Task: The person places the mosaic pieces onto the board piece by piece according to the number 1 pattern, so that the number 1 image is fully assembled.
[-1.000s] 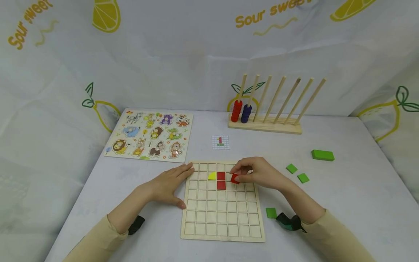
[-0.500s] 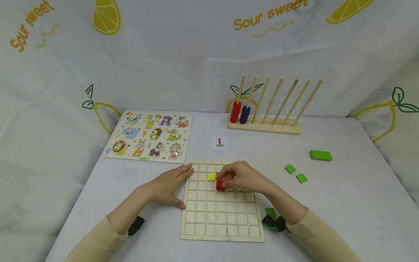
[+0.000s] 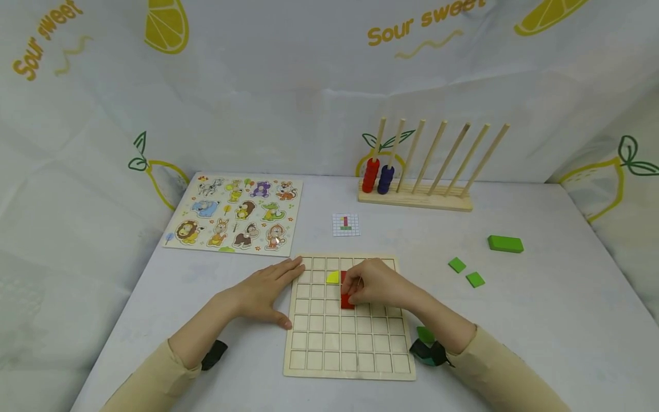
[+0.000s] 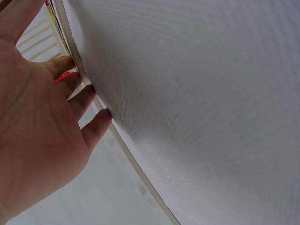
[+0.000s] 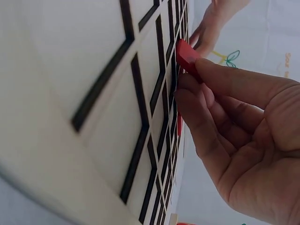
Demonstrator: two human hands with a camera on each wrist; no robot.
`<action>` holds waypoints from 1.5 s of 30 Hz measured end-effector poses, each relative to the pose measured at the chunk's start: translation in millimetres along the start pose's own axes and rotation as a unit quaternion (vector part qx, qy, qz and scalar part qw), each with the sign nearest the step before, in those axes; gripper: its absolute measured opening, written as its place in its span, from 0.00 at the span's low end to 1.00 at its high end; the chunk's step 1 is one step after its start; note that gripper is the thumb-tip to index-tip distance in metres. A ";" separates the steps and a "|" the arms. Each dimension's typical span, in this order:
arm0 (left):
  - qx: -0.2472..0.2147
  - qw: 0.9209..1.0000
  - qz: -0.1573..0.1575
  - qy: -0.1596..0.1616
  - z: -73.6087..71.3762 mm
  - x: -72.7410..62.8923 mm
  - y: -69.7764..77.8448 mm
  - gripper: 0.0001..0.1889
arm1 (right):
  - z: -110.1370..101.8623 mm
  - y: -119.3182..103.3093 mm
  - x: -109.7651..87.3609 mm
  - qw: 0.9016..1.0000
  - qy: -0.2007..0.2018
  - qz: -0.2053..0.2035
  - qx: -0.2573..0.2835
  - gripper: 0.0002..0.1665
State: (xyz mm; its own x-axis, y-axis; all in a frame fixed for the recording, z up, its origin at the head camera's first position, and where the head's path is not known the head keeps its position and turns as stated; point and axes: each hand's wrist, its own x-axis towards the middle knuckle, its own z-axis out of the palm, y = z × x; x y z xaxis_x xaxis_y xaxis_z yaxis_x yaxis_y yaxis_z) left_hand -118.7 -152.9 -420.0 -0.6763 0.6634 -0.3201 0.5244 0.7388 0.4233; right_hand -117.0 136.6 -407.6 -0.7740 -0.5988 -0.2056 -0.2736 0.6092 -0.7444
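- Two bare hands work at a pale gridded board (image 3: pixel 348 371) on a white-covered table.
- The right hand (image 3: pixel 376 282) pinches a red tile (image 3: pixel 347 302) between thumb and curled fingertips, with almost no gap beyond the tile itself.
- That tile is over the board's upper half, in the column just right of the yellow quarter-round piece (image 3: pixel 333 277); the right wrist view shows it tilted, and whether its lower edge touches the grid I cannot tell.
- Another red piece (image 3: pixel 343 275) shows beside the yellow one, partly hidden by the fingers.
- The left hand (image 3: pixel 264 289) lies spread, fingers extended and gripping nothing, its fingertips and thumb at the board's left edge.
- Right of the board lie three green tiles (image 3: pixel 457 265) and a green block (image 3: pixel 505 244).
- Beyond it sit a small patterned card (image 3: pixel 346 225), an animal puzzle (image 3: pixel 259 222) and a wooden peg rack (image 3: pixel 412 198).
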 end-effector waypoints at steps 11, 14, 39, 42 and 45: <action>-0.003 1.000 -0.002 -0.001 -1.2 0.1 -0.1 0.59 | 3.3 2.6 1.6 1.000 -0.008 -0.001 -0.010 0.07; -0.005 1.000 -0.003 -0.002 -1.1 0.2 -0.1 0.59 | 4.3 2.3 1.7 1.000 -0.011 0.002 -0.023 0.07; -0.004 1.000 -0.002 0.000 -0.4 0.0 -1.2 0.59 | -19.6 4.1 -6.9 0.998 0.047 0.009 -0.032 0.01; -0.004 1.000 -0.001 -0.001 -0.4 0.2 -1.0 0.59 | -36.2 14.1 -16.6 0.997 0.065 0.029 -0.018 0.04; -0.002 1.000 0.001 -0.001 0.3 0.9 -1.7 0.59 | -53.2 26.9 -28.7 0.995 0.080 0.046 -0.022 0.07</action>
State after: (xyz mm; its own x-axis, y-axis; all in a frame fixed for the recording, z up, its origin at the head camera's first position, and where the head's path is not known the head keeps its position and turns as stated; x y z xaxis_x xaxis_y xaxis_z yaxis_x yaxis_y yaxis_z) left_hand -120.1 -153.5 -421.2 -0.6737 0.6653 -0.3218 0.5236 0.7370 0.4274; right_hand -132.5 197.9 -387.9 -0.8770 -0.4512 -0.1653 -0.2196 0.6822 -0.6974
